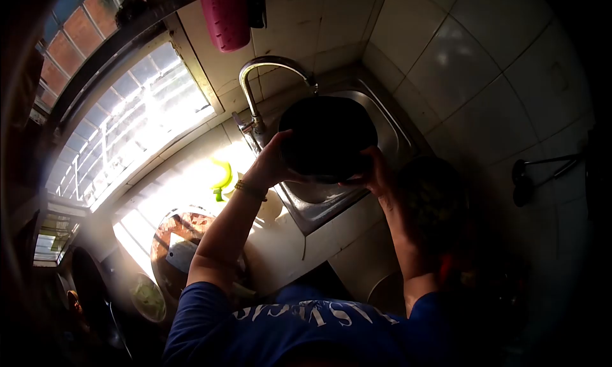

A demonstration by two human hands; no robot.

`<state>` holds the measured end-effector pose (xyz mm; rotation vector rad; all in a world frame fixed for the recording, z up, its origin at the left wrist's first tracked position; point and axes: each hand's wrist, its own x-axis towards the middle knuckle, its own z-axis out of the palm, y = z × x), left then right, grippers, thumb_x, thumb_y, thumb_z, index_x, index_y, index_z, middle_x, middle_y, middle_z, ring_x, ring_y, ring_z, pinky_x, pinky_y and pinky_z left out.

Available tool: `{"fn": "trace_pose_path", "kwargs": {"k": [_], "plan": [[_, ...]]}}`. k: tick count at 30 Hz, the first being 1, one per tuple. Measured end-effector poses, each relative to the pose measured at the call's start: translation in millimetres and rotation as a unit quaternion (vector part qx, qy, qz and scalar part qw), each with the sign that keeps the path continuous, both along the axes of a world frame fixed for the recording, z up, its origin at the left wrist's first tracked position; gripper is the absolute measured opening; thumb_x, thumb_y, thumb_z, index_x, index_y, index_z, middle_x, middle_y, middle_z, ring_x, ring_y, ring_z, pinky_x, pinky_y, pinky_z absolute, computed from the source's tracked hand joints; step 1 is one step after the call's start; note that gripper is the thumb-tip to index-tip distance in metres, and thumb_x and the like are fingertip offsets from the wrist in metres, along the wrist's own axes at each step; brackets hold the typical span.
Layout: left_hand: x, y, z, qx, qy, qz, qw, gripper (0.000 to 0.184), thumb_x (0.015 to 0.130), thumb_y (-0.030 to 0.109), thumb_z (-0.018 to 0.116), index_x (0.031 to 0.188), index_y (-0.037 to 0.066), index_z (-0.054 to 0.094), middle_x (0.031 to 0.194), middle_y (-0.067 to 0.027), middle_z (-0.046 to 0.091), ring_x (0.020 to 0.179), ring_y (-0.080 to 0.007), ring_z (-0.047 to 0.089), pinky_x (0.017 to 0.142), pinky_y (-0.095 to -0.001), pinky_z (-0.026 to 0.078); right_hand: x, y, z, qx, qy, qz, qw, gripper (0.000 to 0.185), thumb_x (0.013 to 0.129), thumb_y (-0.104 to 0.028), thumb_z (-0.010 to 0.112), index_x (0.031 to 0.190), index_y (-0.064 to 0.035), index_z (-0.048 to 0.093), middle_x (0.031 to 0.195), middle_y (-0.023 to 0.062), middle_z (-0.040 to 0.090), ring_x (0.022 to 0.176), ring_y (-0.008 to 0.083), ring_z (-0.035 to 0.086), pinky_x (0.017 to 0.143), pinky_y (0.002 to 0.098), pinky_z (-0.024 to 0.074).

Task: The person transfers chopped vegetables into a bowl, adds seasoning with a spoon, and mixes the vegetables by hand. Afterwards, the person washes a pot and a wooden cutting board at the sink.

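Observation:
A dark, rounded vessel [328,137] is held up over the metal sink [312,207], just below the spout of the curved faucet [274,61]. Its inside is too dark to make out. My left hand [273,163] grips its left side, the fingers partly hidden by the vessel. On the right side my right hand [373,172] holds its lower edge. Whether water runs from the spout cannot be told.
Left of the sink are a yellow-green peeler-like item [222,177] and a round board [164,236] with a wide blade [181,252]. A bowl of greens [148,298] stands lower left. Dark utensils [542,169] hang at the right wall; a pink container [224,19] hangs above.

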<state>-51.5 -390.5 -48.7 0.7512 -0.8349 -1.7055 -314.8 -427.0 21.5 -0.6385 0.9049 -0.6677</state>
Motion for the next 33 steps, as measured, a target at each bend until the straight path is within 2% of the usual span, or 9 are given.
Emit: {"fn": "trace_pose_path", "kwargs": {"k": [4,6,10,18,22,26,30,32,33], "plan": [[-14,19,40,0.105,0.078,-0.02,0.991,0.059,0.086,0.038,0.055,0.13,0.009,0.03,0.124,-0.0139,0.044,0.111,-0.0325,0.049,0.07,-0.0447,0.056,-9,-42,-7,-0.235,0.353,0.08,0.902,0.041,0.077,-0.024,0.058,0.108,0.002,0.049,0.096,0.0165,0.056,0.083,0.0311,0.06,0.057,0.0385,0.0533],[-20,21,33,0.149,0.033,0.061,0.986,0.063,0.085,0.038,0.055,0.132,0.007,0.025,0.122,-0.0147,0.045,0.11,-0.0352,0.049,0.061,-0.0449,0.057,5,-56,-9,-0.635,0.495,-0.053,0.591,0.018,0.082,-0.016,0.057,0.09,-0.0005,0.056,0.076,0.0174,0.059,0.066,0.0344,0.06,0.057,0.0359,0.0489],[-35,24,41,0.13,-0.085,0.155,0.976,0.093,0.081,0.041,0.06,0.14,0.01,-0.005,0.122,-0.0195,0.043,0.102,-0.0319,0.053,0.056,-0.0396,0.053,46,-90,-52,-0.287,0.414,0.321,0.802,0.028,0.084,-0.03,0.057,0.098,-0.0065,0.059,0.082,0.0112,0.062,0.072,0.0207,0.062,0.062,0.0354,0.0497],[-34,23,41,0.17,-0.13,0.15,0.965,0.095,0.08,0.031,0.062,0.14,0.014,-0.01,0.131,-0.0208,0.035,0.114,-0.0372,0.044,0.073,-0.0577,0.048,137,-30,-29,0.115,0.051,0.11,0.986,0.032,0.087,-0.025,0.053,0.112,-0.0049,0.056,0.106,0.0116,0.06,0.096,0.0225,0.059,0.08,0.0336,0.0488],[-13,31,42,0.138,-0.12,0.18,0.967,0.099,0.076,0.03,0.065,0.142,0.01,-0.006,0.115,-0.0203,0.047,0.094,-0.0273,0.055,0.066,-0.0416,0.051,91,-59,-65,-0.267,0.231,0.561,0.749,0.034,0.088,-0.027,0.051,0.111,-0.0035,0.056,0.105,0.0132,0.06,0.094,0.025,0.059,0.08,0.0355,0.0481],[-28,34,32,0.097,-0.074,0.21,0.97,0.09,0.081,0.02,0.064,0.143,0.01,-0.001,0.059,-0.0007,0.05,0.044,-0.0066,0.046,0.039,-0.0185,0.037,60,-89,-109,-0.529,0.381,0.542,0.53,0.036,0.089,-0.029,0.049,0.111,-0.0021,0.056,0.104,0.0148,0.06,0.092,0.0275,0.059,0.081,0.0374,0.0473],[-31,32,14,0.138,-0.026,0.252,0.957,0.094,0.078,0.027,0.064,0.142,0.003,0.0,0.082,-0.0084,0.057,0.071,-0.0126,0.055,0.059,-0.0261,0.047,52,-128,-175,-0.736,0.396,0.348,0.424,0.038,0.089,-0.031,0.047,0.11,-0.0007,0.057,0.103,0.0163,0.06,0.09,0.0299,0.058,0.081,0.0394,0.0466],[-19,39,22,0.13,-0.031,0.279,0.951,0.099,0.076,0.032,0.064,0.14,-0.002,-0.003,0.105,-0.0158,0.053,0.095,-0.0186,0.053,0.08,-0.0293,0.046,89,-87,-68,-0.669,0.378,0.598,0.227,0.038,0.092,-0.03,0.041,0.116,-0.0027,0.054,0.116,0.0194,0.054,0.102,0.0331,0.055,0.091,0.0413,0.0423],[-14,41,26,0.127,-0.038,0.281,0.95,0.099,0.076,0.032,0.064,0.14,-0.002,-0.003,0.105,-0.0158,0.053,0.095,-0.0186,0.053,0.08,-0.0293,0.046,94,-70,-43,-0.468,0.423,0.676,0.381,0.04,0.093,-0.031,0.037,0.123,-0.0087,0.051,0.13,0.0154,0.046,0.117,0.029,0.047,0.101,0.0401,0.0339]]}}
